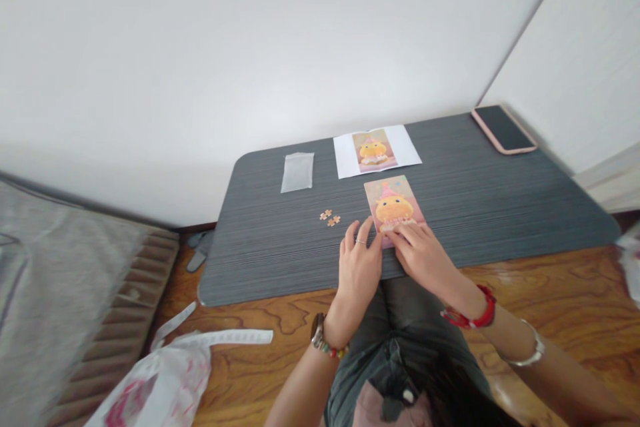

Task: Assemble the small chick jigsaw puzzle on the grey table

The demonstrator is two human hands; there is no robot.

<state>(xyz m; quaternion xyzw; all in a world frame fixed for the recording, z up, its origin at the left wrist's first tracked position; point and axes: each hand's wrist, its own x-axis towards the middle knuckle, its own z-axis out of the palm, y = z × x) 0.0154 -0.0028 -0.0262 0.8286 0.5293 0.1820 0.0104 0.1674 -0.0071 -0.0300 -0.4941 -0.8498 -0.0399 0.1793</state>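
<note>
A jigsaw puzzle (393,204), showing a yellow cartoon character in a pink party hat, lies on the dark grey table. My left hand (359,263) is at its lower left edge, fingers apart, with a ring on one finger. Across the puzzle's lower part reach the bent, close-set fingers of my right hand (425,259); they cover that area, and whatever is under the fingertips is hidden. Several loose puzzle pieces (330,217) lie to the left of the puzzle. Behind it rests a white sheet (345,159) with a printed picture (374,151) of the same character.
A clear plastic bag (298,172) lies toward the back left of the table (270,247). At the back right sits a phone (504,128) in a pink case. The wall (280,47) borders the far edge. A white plastic bag (165,380) is on the floor.
</note>
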